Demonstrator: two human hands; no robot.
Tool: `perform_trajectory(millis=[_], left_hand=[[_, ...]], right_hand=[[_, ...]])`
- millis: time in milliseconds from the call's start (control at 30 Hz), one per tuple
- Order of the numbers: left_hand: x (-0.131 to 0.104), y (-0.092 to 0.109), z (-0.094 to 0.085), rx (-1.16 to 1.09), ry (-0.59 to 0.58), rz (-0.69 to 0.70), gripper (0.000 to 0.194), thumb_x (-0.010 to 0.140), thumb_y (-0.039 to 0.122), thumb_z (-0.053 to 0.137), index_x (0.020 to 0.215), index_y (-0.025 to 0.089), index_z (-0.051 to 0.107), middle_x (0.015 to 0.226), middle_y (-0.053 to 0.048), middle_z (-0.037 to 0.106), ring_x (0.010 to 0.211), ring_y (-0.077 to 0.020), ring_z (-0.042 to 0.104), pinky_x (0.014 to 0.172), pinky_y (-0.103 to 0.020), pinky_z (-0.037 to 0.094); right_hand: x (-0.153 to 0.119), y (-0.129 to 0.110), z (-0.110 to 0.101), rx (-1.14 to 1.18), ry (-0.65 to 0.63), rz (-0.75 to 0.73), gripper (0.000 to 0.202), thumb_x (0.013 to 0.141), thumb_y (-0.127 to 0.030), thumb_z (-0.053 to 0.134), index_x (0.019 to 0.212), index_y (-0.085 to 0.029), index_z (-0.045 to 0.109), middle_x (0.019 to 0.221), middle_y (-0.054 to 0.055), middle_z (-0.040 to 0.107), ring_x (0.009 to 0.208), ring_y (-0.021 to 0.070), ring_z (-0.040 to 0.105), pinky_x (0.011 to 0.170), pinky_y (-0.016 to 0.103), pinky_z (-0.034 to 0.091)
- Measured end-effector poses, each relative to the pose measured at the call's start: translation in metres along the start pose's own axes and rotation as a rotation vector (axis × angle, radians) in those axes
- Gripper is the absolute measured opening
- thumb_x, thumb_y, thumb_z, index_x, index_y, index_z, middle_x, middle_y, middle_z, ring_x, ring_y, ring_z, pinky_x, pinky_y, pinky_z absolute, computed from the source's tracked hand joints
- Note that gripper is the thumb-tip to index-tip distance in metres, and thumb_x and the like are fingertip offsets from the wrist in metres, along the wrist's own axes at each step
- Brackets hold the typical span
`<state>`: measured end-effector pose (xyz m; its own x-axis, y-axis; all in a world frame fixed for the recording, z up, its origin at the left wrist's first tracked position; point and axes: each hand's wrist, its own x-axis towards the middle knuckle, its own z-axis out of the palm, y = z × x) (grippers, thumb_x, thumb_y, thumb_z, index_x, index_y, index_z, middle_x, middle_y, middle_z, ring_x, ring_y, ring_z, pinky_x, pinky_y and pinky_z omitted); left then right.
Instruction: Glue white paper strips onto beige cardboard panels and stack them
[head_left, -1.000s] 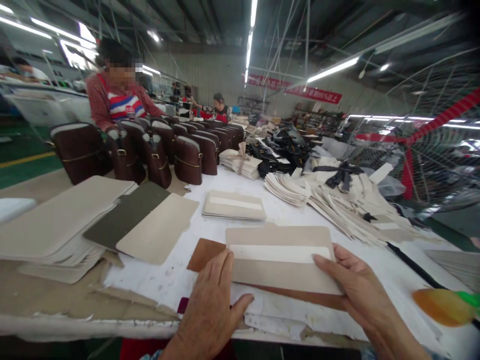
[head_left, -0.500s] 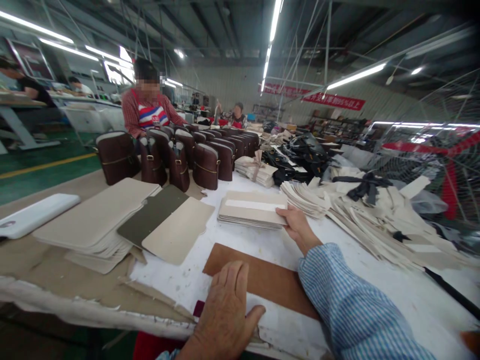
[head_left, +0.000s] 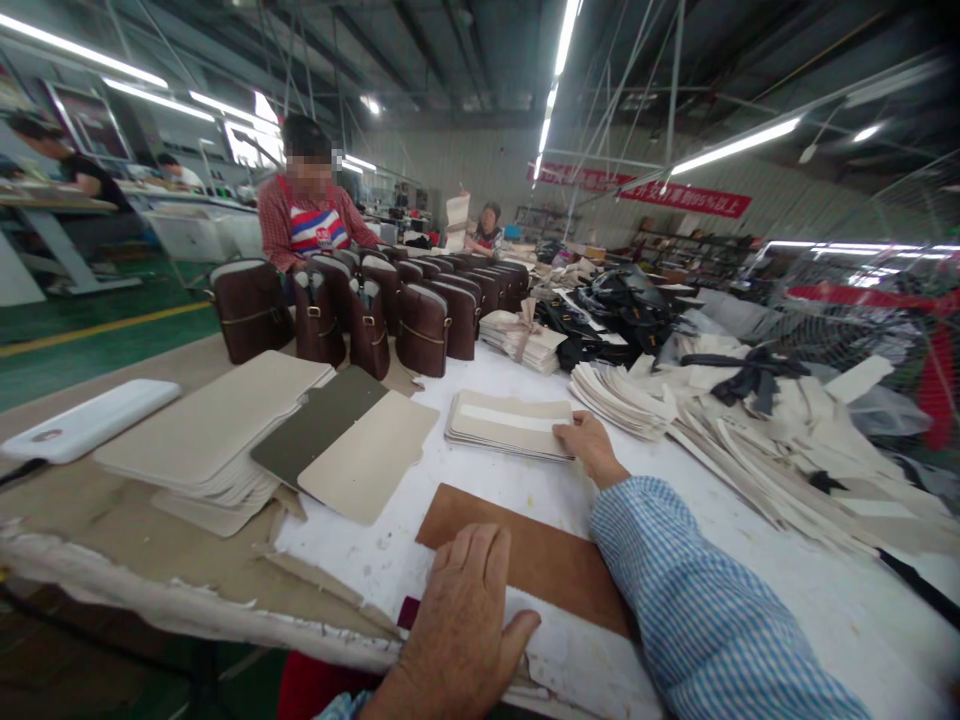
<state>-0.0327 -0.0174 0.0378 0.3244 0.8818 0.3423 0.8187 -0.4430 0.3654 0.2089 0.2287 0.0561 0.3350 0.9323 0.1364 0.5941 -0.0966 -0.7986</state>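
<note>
My left hand (head_left: 465, 610) lies flat, fingers stretched out, over the near edge of a brown leather strip (head_left: 532, 555) on the white table cover. Beyond the strip, my right hand (head_left: 589, 445) has its thumb and fingers closed on the right end of a beige panel (head_left: 510, 437) with a white band along it. This panel is the top one of a low stack. Whether the fingers hold only that panel or several is hidden. The blue checked right sleeve (head_left: 690, 580) covers the strip's right end.
Larger beige panels (head_left: 217, 425) are piled left, beside a dark olive and beige piece (head_left: 367, 460) and a white device (head_left: 94, 420). Brown bags (head_left: 424, 330) stand in rows behind, near a co-worker (head_left: 315, 210). Beige strips (head_left: 720, 470) and black pieces (head_left: 622, 310) lie right.
The view has shifted slightly, so the table things appear a little further right. Both hands keep nearly the same places. In the background, a pale piece is now raised beside a distant person.
</note>
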Motion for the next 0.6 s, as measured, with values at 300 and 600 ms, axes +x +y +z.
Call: perform_trajectory(millis=[300, 600], left_hand=[[-0.001, 0.006, -0.006, -0.068, -0.021, -0.018, 0.055, 0.093, 0.044, 0.072, 0.137, 0.014, 0.057, 0.142, -0.015, 0.059, 0.130, -0.0343, 0.050, 0.112, -0.051, 0.042], [0.002, 0.005, -0.011, -0.052, -0.067, -0.001, 0.044, 0.092, 0.048, 0.074, 0.124, 0.019, 0.064, 0.129, -0.010, 0.062, 0.119, -0.0325, 0.052, 0.101, -0.053, 0.047]], right_hand=[[-0.065, -0.076, 0.028, -0.257, -0.337, -0.608, 0.034, 0.091, -0.026, 0.063, 0.120, -0.013, 0.071, 0.122, 0.014, 0.066, 0.116, 0.0280, 0.059, 0.109, 0.044, 0.044], [-0.131, -0.142, 0.089, -0.393, -0.765, -1.060, 0.037, 0.097, -0.019, 0.067, 0.133, -0.010, 0.066, 0.138, 0.016, 0.063, 0.128, 0.0260, 0.057, 0.116, 0.040, 0.040]])
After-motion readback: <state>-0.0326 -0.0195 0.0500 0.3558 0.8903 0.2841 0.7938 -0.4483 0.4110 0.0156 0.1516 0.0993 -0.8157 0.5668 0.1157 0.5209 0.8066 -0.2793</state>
